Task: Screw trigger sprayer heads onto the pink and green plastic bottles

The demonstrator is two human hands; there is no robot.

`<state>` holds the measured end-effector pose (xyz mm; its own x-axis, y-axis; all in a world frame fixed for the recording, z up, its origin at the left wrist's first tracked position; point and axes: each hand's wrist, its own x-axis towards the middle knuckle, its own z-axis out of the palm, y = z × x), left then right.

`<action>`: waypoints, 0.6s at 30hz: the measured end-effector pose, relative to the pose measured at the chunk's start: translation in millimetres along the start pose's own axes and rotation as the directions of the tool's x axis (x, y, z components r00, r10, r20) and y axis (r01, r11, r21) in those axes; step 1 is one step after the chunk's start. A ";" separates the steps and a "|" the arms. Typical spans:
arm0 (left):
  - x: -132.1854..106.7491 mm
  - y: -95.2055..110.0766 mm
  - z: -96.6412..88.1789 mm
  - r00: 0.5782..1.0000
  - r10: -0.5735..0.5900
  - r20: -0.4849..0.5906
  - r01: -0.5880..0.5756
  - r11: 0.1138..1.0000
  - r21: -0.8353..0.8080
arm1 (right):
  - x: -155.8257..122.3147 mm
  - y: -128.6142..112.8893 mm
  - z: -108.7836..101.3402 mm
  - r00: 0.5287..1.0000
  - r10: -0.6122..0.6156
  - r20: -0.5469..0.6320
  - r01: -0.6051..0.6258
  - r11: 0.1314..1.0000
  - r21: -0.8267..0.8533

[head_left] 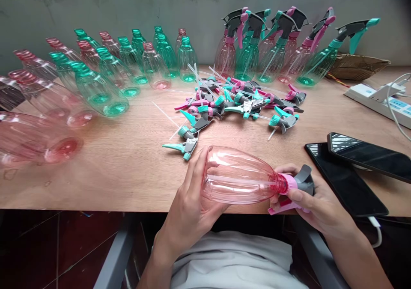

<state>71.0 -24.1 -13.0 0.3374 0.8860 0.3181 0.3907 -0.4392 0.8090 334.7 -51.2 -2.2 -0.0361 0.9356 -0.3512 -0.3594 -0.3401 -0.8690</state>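
Pink clear plastic bottle (239, 175), one, lying sideways above the near edge of the table (128, 173), base to the left, a tube visible inside. Left hand (191, 199): clasped round the base. Right hand (316, 207): gripping the grey-and-pink spray head (303, 182) at the neck; whether fully tightened, cannot tell. Near right: two dark phones (345, 182), one overlapping the other, white cable (376, 229) at the lower. Middle: loose spray heads (239, 97), pink, teal and grey, heaped with their tubes. Left, near to far: open-necked bottles (111, 66), pink and green. Right, farther: white power strip (379, 98). Far, right of centre: pink and green bottles with heads fitted (271, 64), upright. Far right: crumpled brown packet (356, 66). Behind all: pale wall (205, 19).
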 end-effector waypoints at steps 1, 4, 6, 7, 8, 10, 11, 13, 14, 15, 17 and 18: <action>0.1 0.1 0.0 1.000 0.002 0.000 -0.002 1.000 -0.001 | 0.0 -0.2 0.2 1.000 -0.008 -0.009 0.008 1.000 -0.009; -0.1 0.3 0.3 1.000 0.009 0.000 -0.009 1.000 -0.004 | 0.1 -0.4 0.4 0.999 -0.015 -0.030 0.014 0.999 -0.031; -0.3 0.3 0.4 1.000 0.015 -0.003 -0.015 1.000 -0.003 | 0.0 -0.3 0.1 0.999 -0.011 -0.033 0.010 0.999 -0.031; -0.3 0.4 0.5 1.000 0.018 -0.004 -0.018 1.000 -0.002 | -0.1 -0.1 -0.1 0.999 -0.010 -0.030 0.009 1.000 -0.028; -0.2 0.6 0.4 1.000 0.019 -0.005 -0.019 1.000 -0.001 | -0.2 0.2 -0.4 1.000 -0.010 -0.026 0.010 1.000 -0.022; 0.1 1.0 0.3 1.000 0.018 0.000 -0.018 1.000 -0.001 | -0.4 0.8 -1.1 1.000 -0.009 -0.018 0.009 1.000 -0.008; 0.4 1.2 0.1 1.000 0.017 0.005 -0.017 1.000 -0.003 | -0.5 1.1 -1.4 1.000 -0.005 -0.015 0.005 1.000 -0.003; 0.9 1.6 -0.1 1.000 0.016 0.009 -0.016 1.000 -0.010 | -0.7 1.5 -1.8 1.000 -0.001 -0.016 0.001 1.000 -0.001; 1.1 1.8 -0.2 1.000 0.016 0.011 -0.016 1.000 -0.013 | -0.7 1.5 -1.8 1.000 -0.001 -0.020 0.001 1.000 -0.003; 1.2 1.9 -0.3 1.000 0.015 0.012 -0.015 1.000 -0.016 | -0.8 1.5 -1.7 1.000 -0.001 -0.026 0.001 1.000 -0.005; 1.1 2.0 -0.4 1.000 0.012 0.011 -0.012 1.000 -0.018 | -0.8 1.2 -1.1 0.999 -0.002 -0.037 0.002 1.000 -0.008; 1.0 2.0 -0.4 1.000 0.011 0.010 -0.011 1.000 -0.016 | -0.9 1.0 -0.9 0.999 -0.003 -0.043 0.003 1.000 -0.009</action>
<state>71.8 -24.0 -10.8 0.3502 0.8797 0.3217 0.3732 -0.4460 0.8135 335.2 -52.4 -3.0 0.0051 0.9318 -0.3629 -0.3516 -0.3381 -0.8730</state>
